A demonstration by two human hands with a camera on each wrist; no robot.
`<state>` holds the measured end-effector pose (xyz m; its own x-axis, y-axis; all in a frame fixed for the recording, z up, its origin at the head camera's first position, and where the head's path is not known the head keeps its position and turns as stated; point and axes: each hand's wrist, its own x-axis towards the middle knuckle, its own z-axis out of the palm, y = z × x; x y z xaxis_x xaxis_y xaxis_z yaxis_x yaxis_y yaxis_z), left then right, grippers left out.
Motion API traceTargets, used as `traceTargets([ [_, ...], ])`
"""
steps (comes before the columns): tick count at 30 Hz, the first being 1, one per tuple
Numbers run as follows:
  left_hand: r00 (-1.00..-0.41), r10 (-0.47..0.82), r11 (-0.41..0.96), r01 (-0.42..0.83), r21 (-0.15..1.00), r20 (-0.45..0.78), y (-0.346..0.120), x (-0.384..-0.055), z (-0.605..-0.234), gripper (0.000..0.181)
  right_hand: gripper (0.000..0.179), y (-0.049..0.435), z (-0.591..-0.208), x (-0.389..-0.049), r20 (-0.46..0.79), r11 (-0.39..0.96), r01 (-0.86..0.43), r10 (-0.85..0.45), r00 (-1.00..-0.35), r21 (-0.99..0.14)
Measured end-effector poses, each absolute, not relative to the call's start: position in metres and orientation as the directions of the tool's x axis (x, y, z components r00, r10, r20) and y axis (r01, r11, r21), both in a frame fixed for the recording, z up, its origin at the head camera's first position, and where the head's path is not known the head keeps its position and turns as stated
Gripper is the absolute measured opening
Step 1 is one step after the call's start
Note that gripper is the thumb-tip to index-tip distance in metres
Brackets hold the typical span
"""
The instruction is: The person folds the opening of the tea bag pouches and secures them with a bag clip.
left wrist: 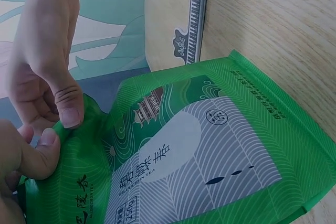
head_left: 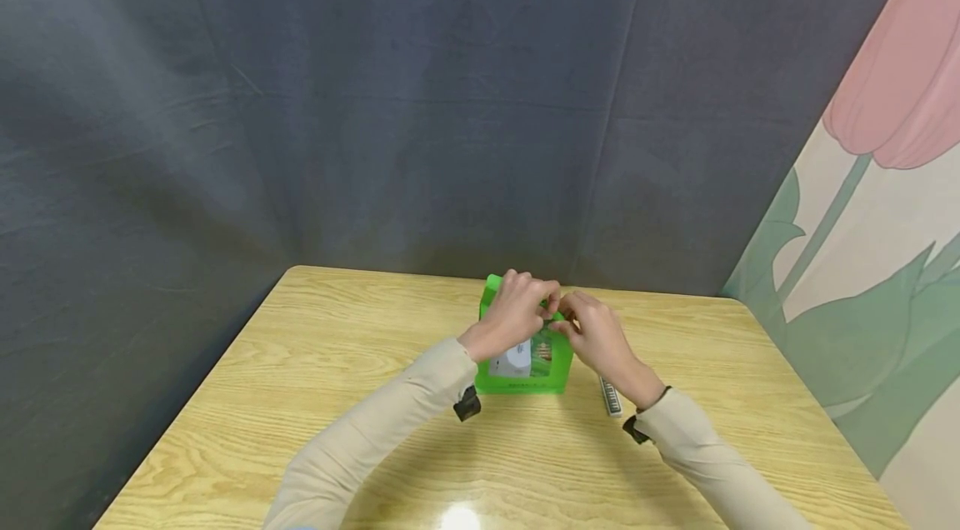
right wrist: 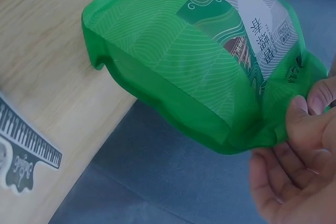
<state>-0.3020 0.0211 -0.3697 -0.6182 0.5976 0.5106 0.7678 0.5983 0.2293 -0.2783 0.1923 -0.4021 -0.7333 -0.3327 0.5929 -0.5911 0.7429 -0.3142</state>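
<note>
A green tea bag (head_left: 558, 380) with a grey and white label stands upright on the table, its printed front toward me. Both hands are at its top edge. The left hand (head_left: 517, 309) pinches the top between thumb and fingers; in the left wrist view its thumb presses the green film. Close beside it, the right hand (head_left: 600, 338) pinches the right part of the same edge. In the right wrist view that top corner of the tea bag (right wrist: 184, 66) is creased under the right thumb. The hands partly hide the top in the head view.
A clip with a piano-key pattern (left wrist: 194, 30) lies on the table to the right of the bag, partly under the right forearm in the head view. The wooden table (head_left: 360, 338) ends at a dark curtain (head_left: 450, 138) behind. A flower-painted wall (head_left: 885, 263) rises at the right.
</note>
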Motion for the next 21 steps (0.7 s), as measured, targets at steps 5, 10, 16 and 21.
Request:
traceTargets([
  [5, -0.610, 0.590, 0.604, 0.768, 0.211, 0.529, 0.0208, -0.3021, -0.3706, 0.032, 0.024, 0.1901, -0.4016, -0.2797, 0.597, 0.753, -0.575, -0.312, -0.739, -0.318],
  [10, -0.590, 0.575, 0.612, 0.770, 0.181, 0.566, 0.0208, -0.3015, -0.3711, 0.035, 0.025, 0.1879, -0.4033, -0.2837, 0.623, 0.761, -0.582, -0.313, -0.717, -0.288],
  [16, -0.577, 0.561, 0.623, 0.767, 0.156, 0.594, 0.0213, -0.3001, -0.3720, 0.032, 0.028, 0.1855, -0.4075, -0.2854, 0.668, 0.779, -0.605, -0.361, -0.650, -0.167],
  [21, -0.582, 0.551, 0.651, 0.748, 0.129, 0.598, 0.0204, -0.2996, -0.3725, 0.025, 0.026, 0.1837, -0.4074, -0.2823, 0.671, 0.808, -0.580, -0.376, -0.638, -0.098],
])
